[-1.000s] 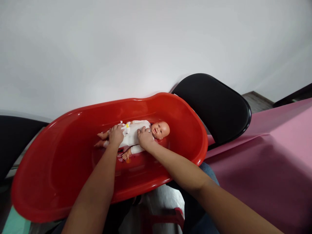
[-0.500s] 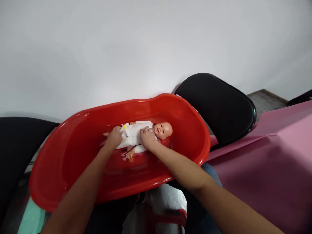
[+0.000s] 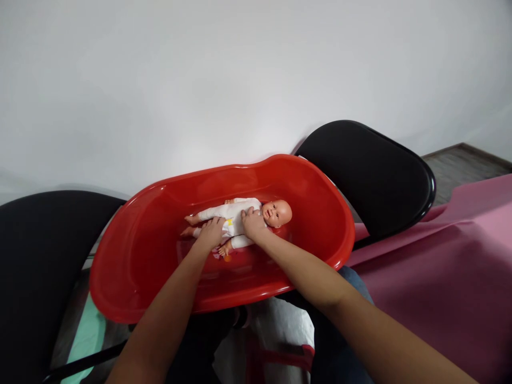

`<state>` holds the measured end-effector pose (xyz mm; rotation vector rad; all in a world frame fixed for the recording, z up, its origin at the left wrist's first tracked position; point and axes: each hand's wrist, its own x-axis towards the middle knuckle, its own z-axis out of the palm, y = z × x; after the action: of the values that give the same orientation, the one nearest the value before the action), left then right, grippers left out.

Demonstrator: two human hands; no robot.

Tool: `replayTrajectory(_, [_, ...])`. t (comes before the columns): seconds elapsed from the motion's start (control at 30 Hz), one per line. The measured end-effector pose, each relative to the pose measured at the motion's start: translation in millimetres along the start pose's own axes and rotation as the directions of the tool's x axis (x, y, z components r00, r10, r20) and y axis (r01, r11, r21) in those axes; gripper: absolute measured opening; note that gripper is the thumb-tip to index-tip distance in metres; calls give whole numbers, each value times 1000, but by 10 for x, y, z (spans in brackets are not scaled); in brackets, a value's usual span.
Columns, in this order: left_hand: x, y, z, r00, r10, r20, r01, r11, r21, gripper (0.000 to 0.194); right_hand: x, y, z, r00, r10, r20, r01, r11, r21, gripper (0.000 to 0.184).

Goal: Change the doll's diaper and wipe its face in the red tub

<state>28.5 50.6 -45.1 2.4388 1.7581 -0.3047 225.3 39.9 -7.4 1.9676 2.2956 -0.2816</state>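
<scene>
White wall (image 3: 200, 80) backs everything. Leftmost, a black seat (image 3: 44, 240), then a red tub (image 3: 136, 256), where a white-clothed doll (image 3: 237, 221) lies on its back. Over its lower body rests the left hand (image 3: 213, 230), on its upper chest the right hand (image 3: 253, 224) — whether either grips, I can't tell. Farther right: another black seat (image 3: 364, 176) — then pink sheeting (image 3: 448, 277).

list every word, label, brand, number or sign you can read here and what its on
No readable words, labels, brands, numbers or signs.
Printed picture in the red tub: too small to make out lettering.
Yellow mark on the doll's white outfit: too small to read.
</scene>
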Motion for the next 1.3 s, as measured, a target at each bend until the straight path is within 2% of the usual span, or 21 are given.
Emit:
replayTrajectory(0.13, [2,-169,-20,995,-68,76,68,998,5,46,29,10,31,1000,-7,27,8,1000,-25,53])
replayTrajectory(0.27, [-19,-240,-90,982,-107,156,108,994,3,53,29,21,35,999,-22,23,24,999,-46,53])
replayTrajectory(0.37, [-57,-277,-141,958,-198,207,202,979,3,54,14,33,32,999,-38,15,39,996,-76,55])
replayTrajectory(0.43, [-87,-308,-154,938,-270,218,273,962,14,52,7,39,34,999,-41,18,43,994,-99,58])
replayTrajectory(0.53, [-128,-350,-149,929,-311,199,313,950,21,50,6,42,44,999,-45,23,47,992,-118,60])
replayTrajectory(0.7, [-171,-308,-141,945,-298,138,305,952,-35,54,12,40,65,998,-59,15,60,991,-123,61])
replayTrajectory(1.1, [-82,-65,-116,987,-122,102,136,980,-148,62,-9,36,47,997,-63,36,67,989,-130,61])
replayTrajectory(1.17, [-79,-55,-90,989,-120,84,131,981,-142,63,-7,34,42,997,-61,46,67,989,-134,62])
replayTrajectory(1.3, [-99,-102,-42,981,-170,89,178,980,-91,53,-2,35,43,997,-63,43,68,989,-134,63])
